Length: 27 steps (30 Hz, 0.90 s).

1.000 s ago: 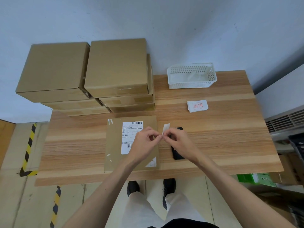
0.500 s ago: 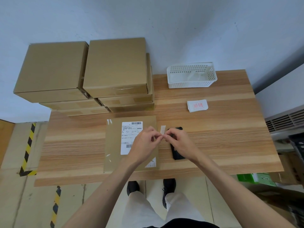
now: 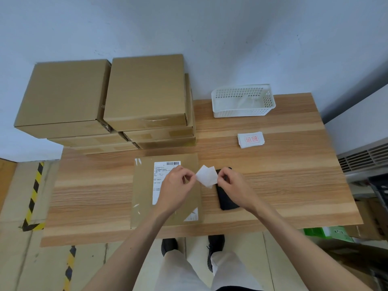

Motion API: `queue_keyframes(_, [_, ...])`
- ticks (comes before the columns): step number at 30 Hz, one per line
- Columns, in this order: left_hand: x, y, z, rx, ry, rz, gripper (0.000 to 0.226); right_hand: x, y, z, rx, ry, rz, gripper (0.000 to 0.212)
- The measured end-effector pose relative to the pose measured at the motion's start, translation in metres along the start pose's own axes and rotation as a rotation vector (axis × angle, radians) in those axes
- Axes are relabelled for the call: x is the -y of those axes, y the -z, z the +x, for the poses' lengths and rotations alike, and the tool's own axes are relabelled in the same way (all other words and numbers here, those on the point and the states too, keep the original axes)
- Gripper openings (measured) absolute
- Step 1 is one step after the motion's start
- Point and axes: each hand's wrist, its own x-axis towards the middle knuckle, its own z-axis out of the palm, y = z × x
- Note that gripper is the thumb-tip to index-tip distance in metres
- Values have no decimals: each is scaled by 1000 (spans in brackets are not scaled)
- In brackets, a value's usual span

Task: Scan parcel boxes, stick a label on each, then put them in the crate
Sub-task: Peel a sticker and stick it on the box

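A flat brown parcel box [image 3: 144, 192] with a white shipping label lies on the wooden table [image 3: 283, 185] in front of me. Just above its right edge I hold a small white sticker label [image 3: 206, 176]. My left hand [image 3: 175, 186] pinches its left side and my right hand [image 3: 233, 185] pinches its right side. The sheet looks split into two overlapping layers. A black phone-like scanner [image 3: 226, 198] lies on the table, partly hidden under my right hand.
Two stacks of brown parcel boxes [image 3: 144, 91] stand at the back left. A white plastic crate [image 3: 243, 101] sits at the back, a pile of red-printed labels [image 3: 251, 139] in front of it. Green items and cartons lie on the floor to the right.
The label was edge-on between my fingertips; now my hands have drawn slightly apart and the sheet faces up, fanned into two layers.
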Motion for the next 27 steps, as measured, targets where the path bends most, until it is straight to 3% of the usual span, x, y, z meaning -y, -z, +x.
queue_keyframes(9, [-3, 14, 28, -123, 217, -141, 17, -25, 41, 26, -130, -85, -17, 20])
queue_keyframes(15, [-16, 6, 43, -195, 268, -181, 16, -30, 82, 52, -236, -117, -76, 19])
queue_keyframes(20, [-25, -3, 59, -250, 264, -210, 18, -27, 117, 85, -287, -93, -193, 21])
queue_keyframes(27, [-36, -18, 87, -170, 182, -113, 20, -22, 158, 162, -291, -25, -469, 21])
